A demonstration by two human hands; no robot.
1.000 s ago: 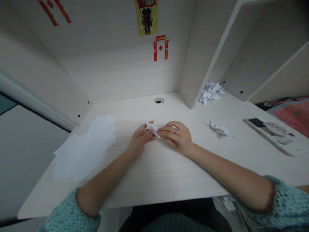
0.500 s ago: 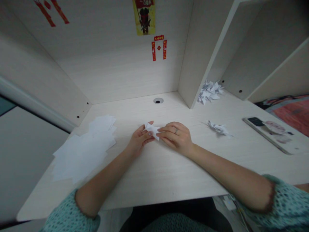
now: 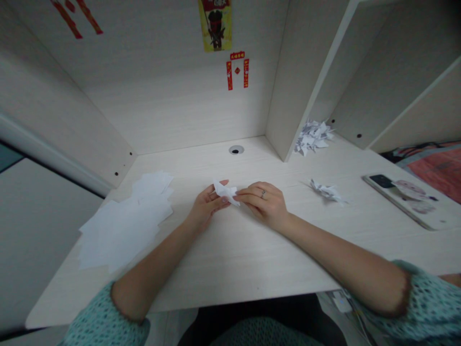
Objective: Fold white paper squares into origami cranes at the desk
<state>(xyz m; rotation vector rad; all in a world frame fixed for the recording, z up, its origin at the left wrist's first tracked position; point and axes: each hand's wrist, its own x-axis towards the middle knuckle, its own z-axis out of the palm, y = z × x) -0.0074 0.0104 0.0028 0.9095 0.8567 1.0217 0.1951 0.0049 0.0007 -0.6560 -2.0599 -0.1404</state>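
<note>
While your left hand (image 3: 204, 206) grips the folded paper (image 3: 224, 191), long axis slanting rightward, your right hand (image 3: 265, 200) pinches its right end between fingertips.

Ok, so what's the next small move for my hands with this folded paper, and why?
Perhaps gently pinch the right edge of the folded paper with your right hand: its fingertips are right at that edge, while your left hand holds the other side and could steady it.
</note>
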